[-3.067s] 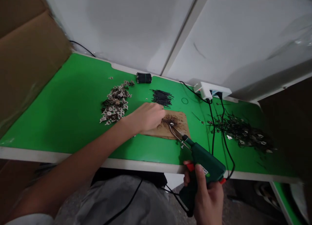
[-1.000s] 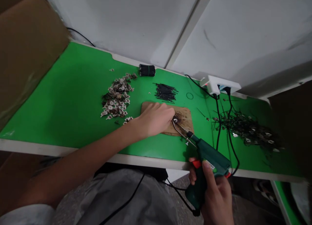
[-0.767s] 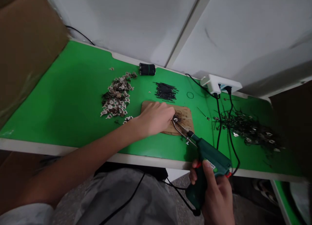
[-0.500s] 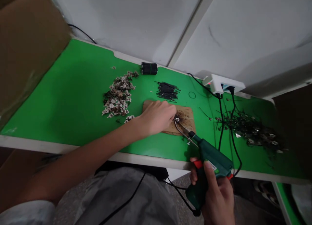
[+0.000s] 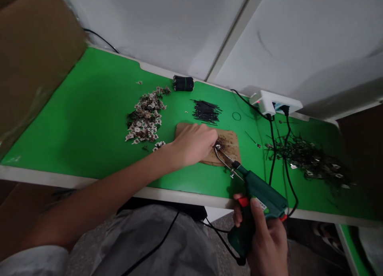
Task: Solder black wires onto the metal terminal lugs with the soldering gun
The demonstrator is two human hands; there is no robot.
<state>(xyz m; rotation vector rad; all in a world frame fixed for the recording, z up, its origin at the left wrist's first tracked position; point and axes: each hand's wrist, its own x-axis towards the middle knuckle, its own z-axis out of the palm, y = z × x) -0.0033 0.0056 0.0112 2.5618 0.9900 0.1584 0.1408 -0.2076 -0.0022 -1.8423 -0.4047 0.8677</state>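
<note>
My right hand [image 5: 265, 232] is wrapped round the handle of a green soldering gun [image 5: 263, 194], with a finger at its red trigger. The gun's metal tip and a thin bent feed tube reach a small shiny metal part [image 5: 218, 147] on a scorched wooden board [image 5: 230, 144]. Over the board's left side, my left hand [image 5: 196, 144] is closed, its fingertips right beside that part. What it pinches is hidden behind the fingers. Behind the board lies a loose stack of short black wires [image 5: 206, 111].
Small metal pieces [image 5: 145, 118] are heaped left of the board. A banded black wire bundle [image 5: 183, 83] stands at the back. Right are a white power strip [image 5: 275, 103], hanging black cables and a pile of wired parts [image 5: 311, 158]. A cardboard box [image 5: 36, 60] fills the left corner.
Hardly anything differs. The view has shifted very slightly; both hands, the soldering gun and the small metal part keep their places on and by the board.
</note>
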